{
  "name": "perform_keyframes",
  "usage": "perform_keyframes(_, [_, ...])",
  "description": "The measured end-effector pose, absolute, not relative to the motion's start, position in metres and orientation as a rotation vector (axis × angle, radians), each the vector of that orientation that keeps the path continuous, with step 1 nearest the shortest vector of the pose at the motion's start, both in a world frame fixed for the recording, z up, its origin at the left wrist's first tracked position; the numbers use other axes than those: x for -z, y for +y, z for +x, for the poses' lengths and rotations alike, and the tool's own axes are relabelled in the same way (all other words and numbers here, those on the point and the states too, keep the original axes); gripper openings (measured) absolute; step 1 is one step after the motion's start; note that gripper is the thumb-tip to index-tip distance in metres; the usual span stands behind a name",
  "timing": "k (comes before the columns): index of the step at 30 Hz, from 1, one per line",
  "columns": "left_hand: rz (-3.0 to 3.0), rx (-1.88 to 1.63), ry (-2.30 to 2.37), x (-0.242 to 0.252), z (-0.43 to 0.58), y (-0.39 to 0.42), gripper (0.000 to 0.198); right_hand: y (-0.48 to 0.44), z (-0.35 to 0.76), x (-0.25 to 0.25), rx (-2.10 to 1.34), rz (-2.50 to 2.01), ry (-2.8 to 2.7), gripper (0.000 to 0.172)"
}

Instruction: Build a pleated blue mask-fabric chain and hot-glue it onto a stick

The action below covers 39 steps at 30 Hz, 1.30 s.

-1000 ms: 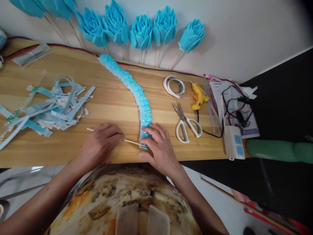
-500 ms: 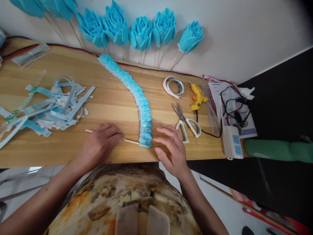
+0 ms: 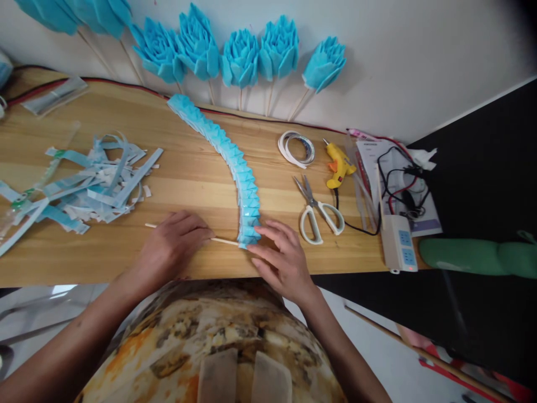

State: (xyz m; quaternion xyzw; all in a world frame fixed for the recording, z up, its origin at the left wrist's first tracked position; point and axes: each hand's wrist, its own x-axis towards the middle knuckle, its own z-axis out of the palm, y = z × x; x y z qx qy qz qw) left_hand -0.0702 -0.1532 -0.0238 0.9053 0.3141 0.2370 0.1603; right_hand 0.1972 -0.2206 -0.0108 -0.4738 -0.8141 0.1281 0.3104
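Note:
A long curved row of overlapping light-blue folded pieces point(image 3: 237, 162) lies on the wooden table, its near end close to the front edge. My left hand point(image 3: 178, 238) is closed around a thin wooden stick point(image 3: 225, 241), whose right tip meets the near end of the row. On the right side of that end, my right hand point(image 3: 280, 254) touches the blue pieces with its fingertips. Its fingers are apart, and I see nothing gripped in them.
Blue flowers on sticks point(image 3: 240, 59) lean along the wall. Paper strips point(image 3: 104, 182) are heaped at left. To the right lie scissors point(image 3: 312, 208), a tape roll point(image 3: 296, 149), a yellow glue gun point(image 3: 339, 165) and a power strip point(image 3: 398, 244).
My right hand has moved left, from beside the row's near end to touching it. My left hand keeps its hold on the stick almost unmoved.

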Motion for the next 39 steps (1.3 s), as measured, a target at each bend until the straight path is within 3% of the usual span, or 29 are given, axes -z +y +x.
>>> perform_keyframes(5, [2.587, -0.672, 0.919, 0.0236, -0.0675, -0.1539, 0.014, -0.2198, 0.1974, 0.0148, -0.351, -1.238, -2.158, 0.023])
perform_keyframes(18, [2.562, -0.59, 0.919, 0.0237, -0.0679, -0.1527, 0.024, -0.2202, 0.2015, 0.015, -0.467, -1.213, -2.009, 0.036])
perform_keyframes(39, [2.61, -0.483, 0.924, 0.0229, -0.0705, -0.1477, 0.027, -0.2198, 0.2022, 0.0145, -0.522, -1.271, -1.885, 0.026])
